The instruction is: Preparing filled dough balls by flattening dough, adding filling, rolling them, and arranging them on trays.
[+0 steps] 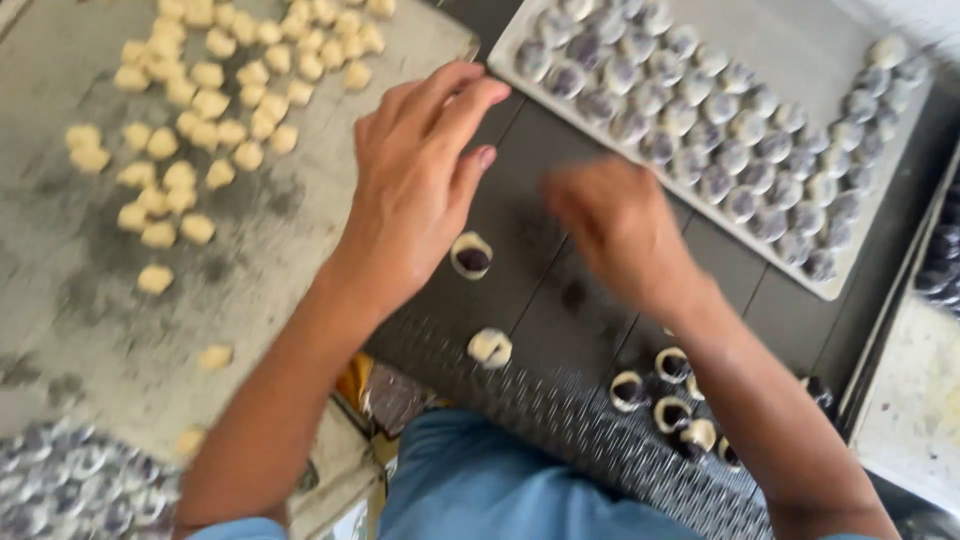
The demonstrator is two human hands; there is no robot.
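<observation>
The left hand [420, 190] hovers over the dark surface [520, 270], palm down, its fingers [455, 105] extended and slightly spread, clamped on nothing; it hangs just above and to the left of a small dough cup with dark filling [471, 254], which sits open side up, apparently so that the filling stays inside. The right hand [615, 225] is blurred by motion, so I cannot tell whether its fingers are apart or closed, nor whether they hold anything. Near the person's body lies a closed dough piece [490, 347], and further right a cluster of open filled cups [665, 395] sits close together within easy reach of the right arm. To the left, on a floured board [300, 220], many plain dough lumps [210, 100] are scattered loosely, kept apart, probably so that they do not stick. At the upper right, a pale tray [800, 45] carries finished filled balls [700, 120] in tight diagonal rows, an arrangement that seems meant to fit as many as possible. A second batch of similar balls [70, 490] shows at the lower left corner, and the edge of another tray [940, 260] at the far right.
</observation>
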